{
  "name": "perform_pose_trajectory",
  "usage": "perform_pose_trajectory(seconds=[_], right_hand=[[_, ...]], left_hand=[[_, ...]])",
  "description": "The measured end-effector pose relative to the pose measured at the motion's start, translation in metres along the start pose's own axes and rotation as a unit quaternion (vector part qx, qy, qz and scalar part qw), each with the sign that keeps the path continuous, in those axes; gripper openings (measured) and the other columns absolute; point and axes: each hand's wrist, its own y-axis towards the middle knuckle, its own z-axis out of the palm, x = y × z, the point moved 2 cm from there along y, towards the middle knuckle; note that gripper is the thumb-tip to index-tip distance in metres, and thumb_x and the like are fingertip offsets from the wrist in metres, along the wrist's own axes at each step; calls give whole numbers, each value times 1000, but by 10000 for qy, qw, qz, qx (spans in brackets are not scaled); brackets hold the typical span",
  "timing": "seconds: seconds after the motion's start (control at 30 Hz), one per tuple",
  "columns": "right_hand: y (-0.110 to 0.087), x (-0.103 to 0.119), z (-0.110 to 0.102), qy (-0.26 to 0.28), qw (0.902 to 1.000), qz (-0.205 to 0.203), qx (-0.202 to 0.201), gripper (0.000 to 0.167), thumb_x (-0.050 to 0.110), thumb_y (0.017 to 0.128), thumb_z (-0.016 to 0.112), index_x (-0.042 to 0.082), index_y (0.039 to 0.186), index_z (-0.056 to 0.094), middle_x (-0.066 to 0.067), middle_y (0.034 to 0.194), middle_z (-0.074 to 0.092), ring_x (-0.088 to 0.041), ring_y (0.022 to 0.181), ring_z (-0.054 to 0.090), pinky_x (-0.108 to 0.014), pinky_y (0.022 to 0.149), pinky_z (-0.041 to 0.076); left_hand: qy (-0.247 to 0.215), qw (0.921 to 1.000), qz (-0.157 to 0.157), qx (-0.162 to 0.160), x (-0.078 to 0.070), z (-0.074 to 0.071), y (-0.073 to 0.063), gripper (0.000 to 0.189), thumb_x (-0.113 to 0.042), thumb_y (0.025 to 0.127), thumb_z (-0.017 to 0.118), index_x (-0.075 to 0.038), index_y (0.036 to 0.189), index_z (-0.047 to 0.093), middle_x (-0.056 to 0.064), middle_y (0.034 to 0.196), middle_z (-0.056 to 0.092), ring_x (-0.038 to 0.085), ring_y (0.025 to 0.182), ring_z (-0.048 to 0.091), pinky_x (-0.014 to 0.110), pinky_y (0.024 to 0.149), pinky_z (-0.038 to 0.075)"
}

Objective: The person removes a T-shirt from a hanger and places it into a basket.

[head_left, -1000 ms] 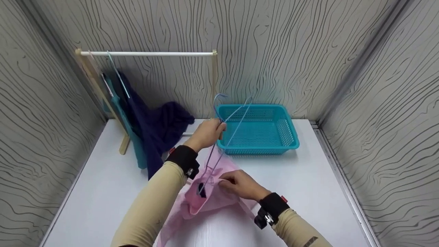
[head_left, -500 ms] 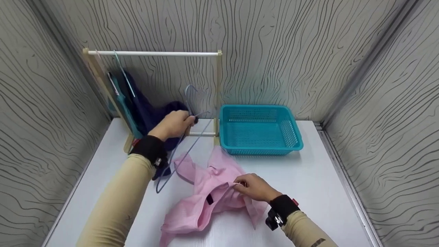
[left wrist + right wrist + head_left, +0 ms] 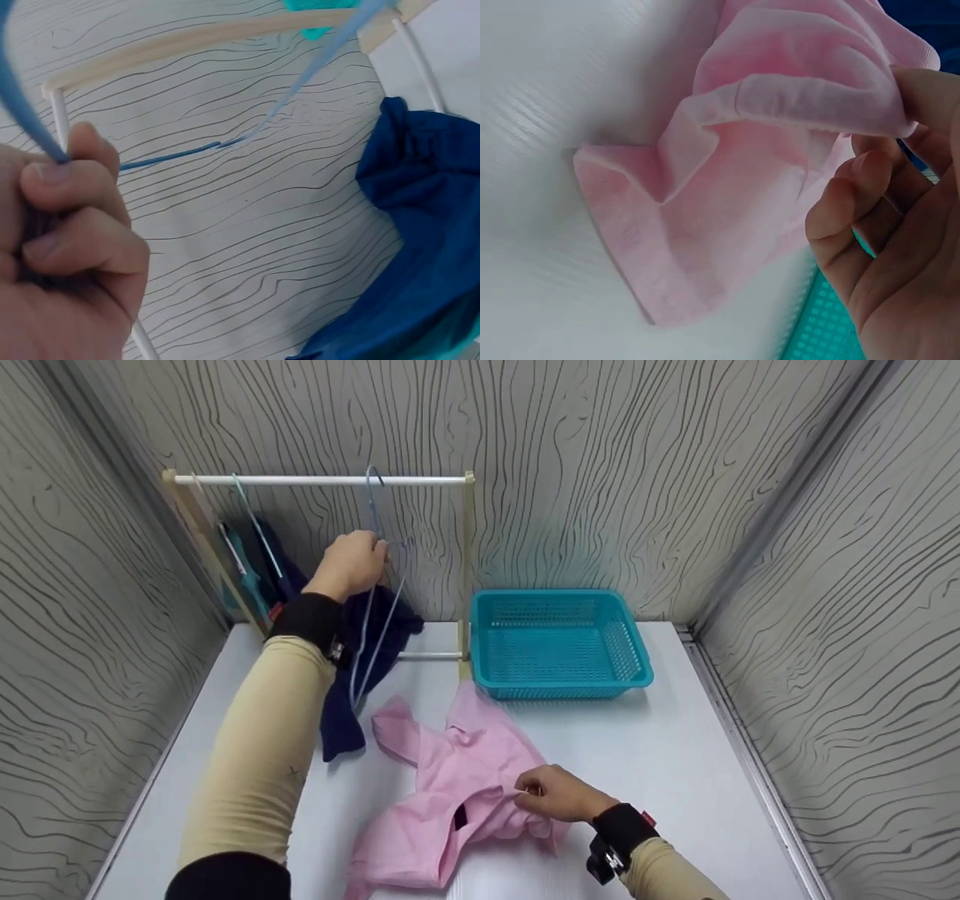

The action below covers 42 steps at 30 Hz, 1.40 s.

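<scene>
My left hand (image 3: pixel 352 561) curls round the blue hanger (image 3: pixel 321 61), its hook (image 3: pixel 370 495) at the far rail (image 3: pixel 300 480); I should feel it seat before letting go. My right hand (image 3: pixel 562 795) pinches the edge of the pink shirt (image 3: pixel 465 761), near on the bench (image 3: pixel 675 757).

High head view, forward-down; wrist views close by the fingers (image 3: pixel 97 244); pink cloth (image 3: pixel 480 761) common to head and right wrist.

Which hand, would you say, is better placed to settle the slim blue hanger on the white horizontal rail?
Probably the left hand: it holds the slim blue hanger, whose hook appears at the white rail. The right hand is farther away, pinching the pink fabric garment.
</scene>
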Motion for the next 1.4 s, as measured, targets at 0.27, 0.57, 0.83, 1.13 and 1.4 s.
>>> perform_pose_trajectory(seconds=[0.27,0.57,0.83,1.13,1.4], right_hand=[[-1,3,5,130,9998,-75,98,12,15,90,62,6,84,67,10,68,50,3,60,42,-15,57,37],[-4,1,9,243,9996,-63,107,11,16,90,63,7,87,69,5,70,57,4,62,45,-16,60,40],[-6,-2,14,446,9989,105,117,10,15,89,64,7,87,68,9,69,52,4,61,44,-16,57,38],[2,0,15,40,10000,-7,21,11,17,88,64,8,82,67,13,67,48,5,60,41,-15,57,35],[21,1,2,-733,9929,307,-881,11,17,89,62,11,81,67,10,67,51,-2,64,44,-21,61,38]], left_hand=[[-114,9987,-412,-273,5,-5,10,39,-24,106,28,0,106,59,14,99,58,29,90,54,44,83,45],[-19,9983,-435,392,4,19,20,40,-17,102,30,5,126,52,19,113,54,29,95,49,45,90,44],[-318,9977,-338,489,-5,44,22,40,-18,103,30,2,133,49,22,129,56,33,110,56,47,96,45],[-10,9987,-62,499,7,56,11,52,-38,106,28,-5,143,43,20,137,54,37,124,53,52,105,40],[58,9998,-126,147,50,55,-23,71,-59,102,15,-7,142,42,21,140,52,42,127,50,58,105,38]])
